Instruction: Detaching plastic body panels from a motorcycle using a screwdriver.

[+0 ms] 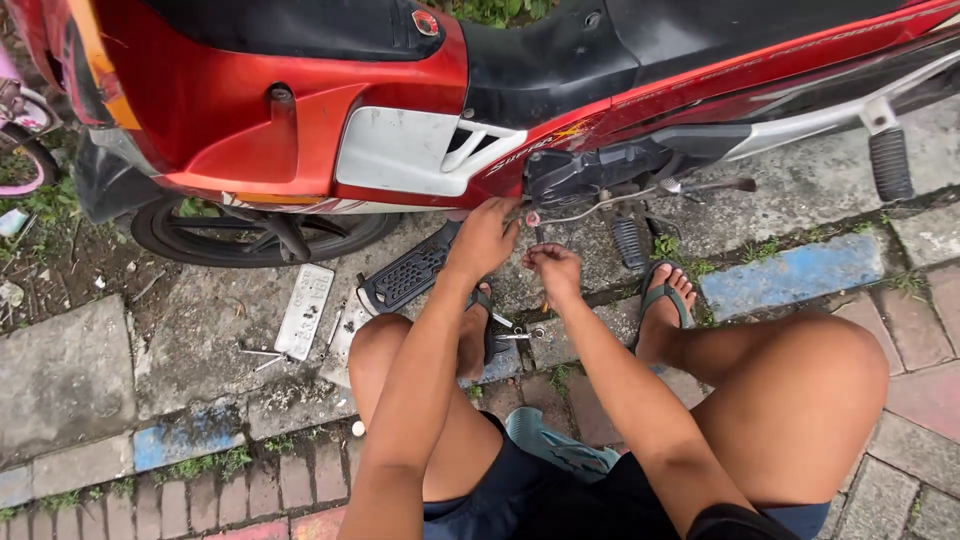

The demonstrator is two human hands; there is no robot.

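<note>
Red and black plastic bodywork belongs to the motorcycle (pixel 400 120) standing side-on across the top of my view; all positions below are referenced to its black engine side cover (pixel 585 172).

My left hand (pixel 483 238) reaches up to the lower left edge of that cover. Its fingers (pixel 497 212) are extended and slightly spread, tips touching the underside of the bodywork; they clamp on nothing that I can see.

My right hand (pixel 555 270) sits below the cover and slightly left of its centre, lower than the left hand. Its fingertips (pixel 533 257) are pinched together. Whether a small part sits between them cannot be told at this size.

The thin silver metal rod (pixel 600 206) runs below the cover. Its long axis lies nearly level, rising slightly rightward, and it ends in a small round tip (pixel 533 218) at the left. That tip lies between my two hands: just right of the left fingertips, just above the right fingertips. The left hand is nearer.

Below the cover, near my left sandalled foot (pixel 478 330), small silver hand tools (pixel 520 332) lie on the concrete paving (pixel 60 380). A black ribbed plastic panel (pixel 405 277) rests further left.
</note>
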